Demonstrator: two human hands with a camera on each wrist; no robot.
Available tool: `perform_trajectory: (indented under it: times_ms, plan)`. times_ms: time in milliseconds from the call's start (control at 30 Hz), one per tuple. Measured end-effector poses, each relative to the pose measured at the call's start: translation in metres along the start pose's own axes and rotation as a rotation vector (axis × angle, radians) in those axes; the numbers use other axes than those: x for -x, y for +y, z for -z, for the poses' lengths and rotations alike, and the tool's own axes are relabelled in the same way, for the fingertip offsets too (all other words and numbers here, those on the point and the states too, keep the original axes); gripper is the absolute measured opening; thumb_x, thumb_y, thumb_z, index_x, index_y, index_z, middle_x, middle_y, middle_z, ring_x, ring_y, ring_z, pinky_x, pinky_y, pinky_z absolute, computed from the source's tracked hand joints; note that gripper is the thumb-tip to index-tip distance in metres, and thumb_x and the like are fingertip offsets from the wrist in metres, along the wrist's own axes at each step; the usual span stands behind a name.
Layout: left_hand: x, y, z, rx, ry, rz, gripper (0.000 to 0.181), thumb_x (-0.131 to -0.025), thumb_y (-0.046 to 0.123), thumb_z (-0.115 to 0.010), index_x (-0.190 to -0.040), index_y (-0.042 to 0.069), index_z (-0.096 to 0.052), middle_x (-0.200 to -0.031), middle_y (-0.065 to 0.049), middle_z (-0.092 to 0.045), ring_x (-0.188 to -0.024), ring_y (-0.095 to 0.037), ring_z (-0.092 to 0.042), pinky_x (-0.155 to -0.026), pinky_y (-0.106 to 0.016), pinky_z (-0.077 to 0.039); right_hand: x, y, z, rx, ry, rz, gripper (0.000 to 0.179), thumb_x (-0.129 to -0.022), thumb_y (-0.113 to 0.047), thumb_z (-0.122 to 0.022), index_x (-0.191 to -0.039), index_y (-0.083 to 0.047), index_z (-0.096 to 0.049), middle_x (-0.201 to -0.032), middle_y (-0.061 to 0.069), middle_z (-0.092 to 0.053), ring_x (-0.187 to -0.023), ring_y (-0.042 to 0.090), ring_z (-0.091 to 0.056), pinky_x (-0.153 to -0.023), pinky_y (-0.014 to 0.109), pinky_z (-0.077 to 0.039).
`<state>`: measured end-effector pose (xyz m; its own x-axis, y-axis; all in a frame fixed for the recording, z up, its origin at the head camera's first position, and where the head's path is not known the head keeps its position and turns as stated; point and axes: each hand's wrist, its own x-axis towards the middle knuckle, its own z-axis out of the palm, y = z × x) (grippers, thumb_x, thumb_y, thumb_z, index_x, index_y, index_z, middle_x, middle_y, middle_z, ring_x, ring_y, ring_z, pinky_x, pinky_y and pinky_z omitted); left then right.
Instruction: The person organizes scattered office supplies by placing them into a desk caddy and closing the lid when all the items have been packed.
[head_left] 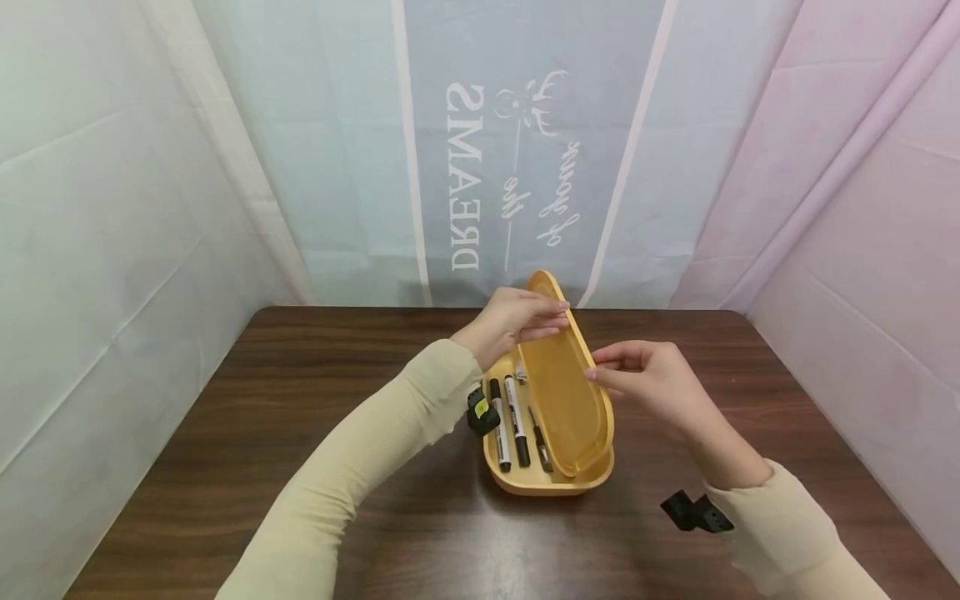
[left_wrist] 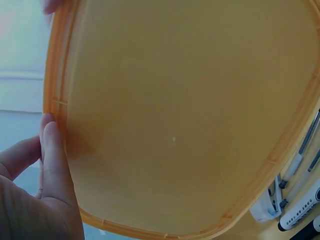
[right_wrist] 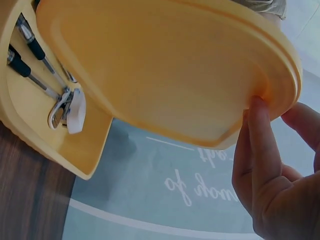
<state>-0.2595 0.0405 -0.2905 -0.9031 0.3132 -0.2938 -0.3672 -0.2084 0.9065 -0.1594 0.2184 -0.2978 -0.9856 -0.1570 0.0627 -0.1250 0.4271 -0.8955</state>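
Note:
A yellow pencil box (head_left: 551, 486) lies lengthwise on the table, its lid (head_left: 558, 392) tilted up on edge over the right part of the tray. My left hand (head_left: 517, 321) pinches the lid's raised rim near the far end. Closer to me, my right hand (head_left: 656, 379) pinches that same rim between thumb and fingers. Two markers, a white one (head_left: 517, 421) and another (head_left: 500, 427) beside it, lie in the tray. A slim dark pen (head_left: 540, 442) lies next to the lid. In the right wrist view, pens (right_wrist: 30, 72) and a small white-and-metal item (right_wrist: 75, 111) show inside.
The dark wooden table (head_left: 360, 500) surrounds the box. Behind it hangs a pale blue cloth (head_left: 345, 167) with mirrored lettering, and light cloth walls (head_left: 112, 250) stand on both sides. Black wrist cameras (head_left: 696, 511) sit at both sleeves.

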Motion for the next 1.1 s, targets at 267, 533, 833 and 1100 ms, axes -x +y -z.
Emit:
perform_trajectory:
  times_ms: [267, 533, 833, 1100]
  plan:
    - [0.012, 0.016, 0.008, 0.007, -0.026, -0.07, 0.019, -0.087, -0.005, -0.065, -0.104, -0.013, -0.065, -0.071, -0.011, -0.067, -0.064, -0.015, -0.067, -0.067, -0.025, -0.056, -0.003, 0.014, 0.002, -0.244, -0.076, -0.024, 0.033, -0.094, -0.017, -0.063, -0.109, 0.011, -0.063, -0.094, 0.007, -0.069, -0.082, 0.015, -0.067, -0.075, 0.032, -0.056]
    - [0.03, 0.045, 0.008, 0.017, -0.059, -0.189, 0.011, -0.091, -0.003, -0.06, -0.081, 0.001, -0.063, -0.07, -0.008, -0.066, -0.063, -0.013, -0.065, -0.061, -0.02, -0.055, -0.013, 0.065, 0.014, -0.628, -0.126, -0.129, 0.026, -0.099, -0.006, -0.049, -0.09, -0.014, -0.072, -0.09, 0.001, -0.069, -0.081, 0.011, -0.066, -0.074, 0.025, -0.055]
    - [0.043, 0.058, -0.002, 0.079, -0.113, -0.207, 0.012, -0.09, -0.005, -0.06, -0.081, 0.001, -0.063, -0.07, -0.009, -0.066, -0.063, -0.014, -0.066, -0.066, -0.024, -0.056, -0.018, 0.098, 0.003, -0.485, -0.226, -0.209, 0.03, -0.101, -0.012, -0.043, -0.085, -0.017, -0.069, -0.082, -0.004, -0.066, -0.079, 0.009, -0.061, -0.073, 0.027, -0.052]
    - [0.048, 0.059, -0.004, 0.101, -0.145, -0.182, 0.011, -0.092, -0.003, -0.059, -0.083, 0.002, -0.063, -0.069, -0.008, -0.066, -0.062, -0.014, -0.065, -0.063, -0.022, -0.055, -0.018, 0.1, -0.002, -0.663, -0.393, -0.219, 0.025, -0.102, -0.015, -0.045, -0.099, -0.013, -0.069, -0.1, 0.004, -0.065, -0.094, 0.014, -0.062, -0.086, 0.032, -0.051]
